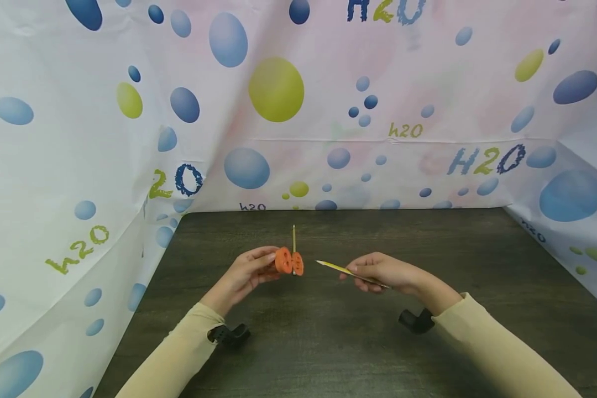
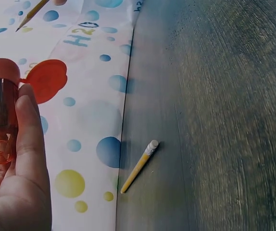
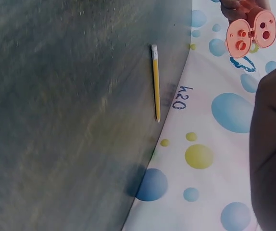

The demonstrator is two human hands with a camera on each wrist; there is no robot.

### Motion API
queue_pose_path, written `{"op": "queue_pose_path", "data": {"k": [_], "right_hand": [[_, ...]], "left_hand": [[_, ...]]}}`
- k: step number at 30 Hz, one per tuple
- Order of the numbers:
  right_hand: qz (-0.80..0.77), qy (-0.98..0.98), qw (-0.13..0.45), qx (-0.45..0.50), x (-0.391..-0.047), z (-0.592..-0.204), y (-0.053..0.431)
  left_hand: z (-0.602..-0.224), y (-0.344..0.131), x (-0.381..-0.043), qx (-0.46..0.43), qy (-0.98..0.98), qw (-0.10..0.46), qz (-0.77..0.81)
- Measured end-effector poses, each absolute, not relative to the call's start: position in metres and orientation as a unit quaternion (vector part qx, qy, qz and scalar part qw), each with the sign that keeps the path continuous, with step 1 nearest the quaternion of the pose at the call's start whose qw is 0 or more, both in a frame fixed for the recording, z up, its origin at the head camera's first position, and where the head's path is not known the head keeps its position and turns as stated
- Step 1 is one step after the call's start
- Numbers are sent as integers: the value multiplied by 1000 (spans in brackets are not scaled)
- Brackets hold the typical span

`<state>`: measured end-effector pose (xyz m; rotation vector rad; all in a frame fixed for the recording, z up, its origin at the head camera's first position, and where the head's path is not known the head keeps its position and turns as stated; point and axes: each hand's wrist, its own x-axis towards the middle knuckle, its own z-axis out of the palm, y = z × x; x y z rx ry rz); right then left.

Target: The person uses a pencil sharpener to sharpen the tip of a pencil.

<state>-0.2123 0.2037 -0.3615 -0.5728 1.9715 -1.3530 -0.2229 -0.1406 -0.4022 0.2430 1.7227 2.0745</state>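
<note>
My left hand [image 1: 246, 272] grips an orange pencil sharpener [image 1: 283, 260] with a see-through body [image 2: 1, 103]. Its hinged lid [image 2: 47, 81] is flipped open, and the right wrist view shows two holes in the sharpener's face [image 3: 265, 29]. Between thumb and fingers, my right hand [image 1: 385, 271] pinches a yellow pencil [image 1: 332, 267]. The sharpened tip points left toward the sharpener, a small gap away from it. A second yellow pencil [image 1: 294, 237] lies on the table behind the sharpener, its eraser end nearer me.
The dark wood-grain table [image 1: 323, 342] runs back to a white sheet [image 1: 328, 99] printed with blue and green dots, which also hangs at both sides. Black wrist mounts [image 1: 229, 335] sit below each wrist, close to the tabletop.
</note>
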Motion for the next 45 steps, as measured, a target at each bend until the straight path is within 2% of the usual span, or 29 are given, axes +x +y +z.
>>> {"op": "queue_pose_path", "data": {"k": [17, 28, 45], "right_hand": [[-612, 703, 318, -174, -205, -382, 204], [-646, 682, 316, -133, -209, -381, 204], [-641, 692, 309, -122, -223, -370, 205]], "left_hand": [[-398, -149, -219, 84, 619, 205, 753], [-394, -152, -217, 80, 599, 207, 769], [-389, -153, -217, 86, 588, 209, 777]]}}
